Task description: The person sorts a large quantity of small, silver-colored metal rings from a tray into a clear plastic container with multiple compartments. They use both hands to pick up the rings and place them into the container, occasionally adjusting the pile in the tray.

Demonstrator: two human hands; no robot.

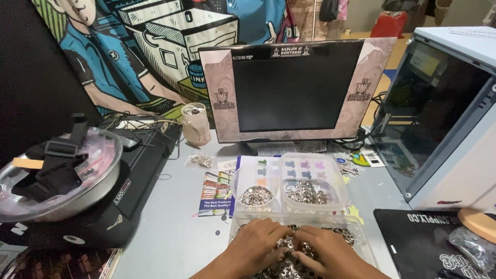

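Both my hands rest in a clear plastic tray (361,238) heaped with small silver metal rings at the near edge of the desk. My left hand (257,241) lies palm down on the pile, fingers curled into the rings. My right hand (324,249) is beside it, fingertips touching the left hand's over the rings. Whether either hand pinches a ring is hidden by the fingers. Just beyond stand two smaller clear containers: a round one (257,196) and a squarish one (308,190), each holding more rings.
A dark monitor (297,88) with a patterned frame stands behind the containers. A black printer (121,191) with a metal bowl (98,181) on it sits left. A white computer case (444,119) stands right, a black mat (423,240) below it. Leaflets, a small cup (196,123) and cables lie around.
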